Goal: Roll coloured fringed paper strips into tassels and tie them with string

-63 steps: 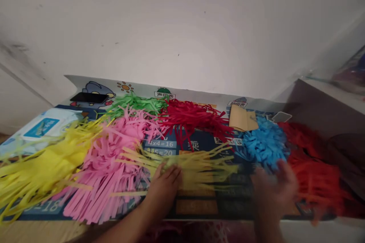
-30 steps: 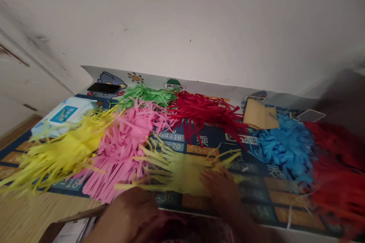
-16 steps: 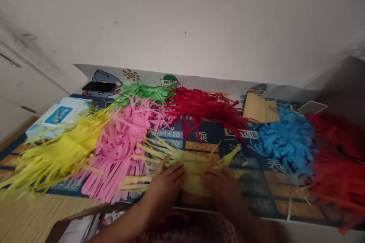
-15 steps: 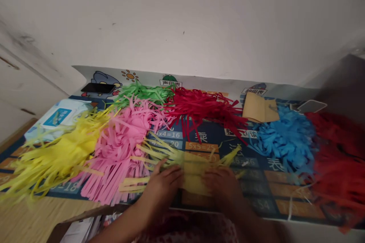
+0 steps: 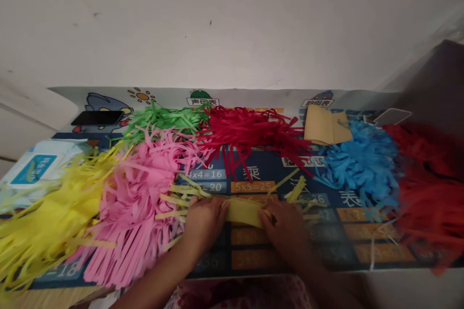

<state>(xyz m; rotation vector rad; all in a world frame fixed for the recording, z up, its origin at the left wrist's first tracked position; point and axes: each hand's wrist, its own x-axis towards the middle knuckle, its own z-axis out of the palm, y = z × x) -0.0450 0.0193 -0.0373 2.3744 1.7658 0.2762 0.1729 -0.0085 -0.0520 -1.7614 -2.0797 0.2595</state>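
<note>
A yellow fringed paper strip [image 5: 244, 212] is stretched between my two hands over the printed mat [image 5: 250, 263]. My left hand [image 5: 206, 217] is closed round its left part, with cut fringes sticking out beyond the fingers. The right part is gripped by my right hand [image 5: 284, 227], with more fringes spreading past it. Left of my left hand lies a pink fringed paper bundle [image 5: 141, 193], and further left a yellow fringed bundle [image 5: 61, 212]. A dark red fringed bundle [image 5: 250, 130] lies beyond my hands.
A green bundle [image 5: 170, 118], a black phone [image 5: 97, 118] and a wipes packet [image 5: 34, 169] are at the back and left. On the right are a tan folded card [image 5: 326, 125], a blue bundle [image 5: 364, 164] and a red bundle [image 5: 431, 198]. A wall rises behind.
The yellow paper between my hands has become a narrower band, and my fingers have closed round it. The view has shifted, so the items on the left appear further left.
</note>
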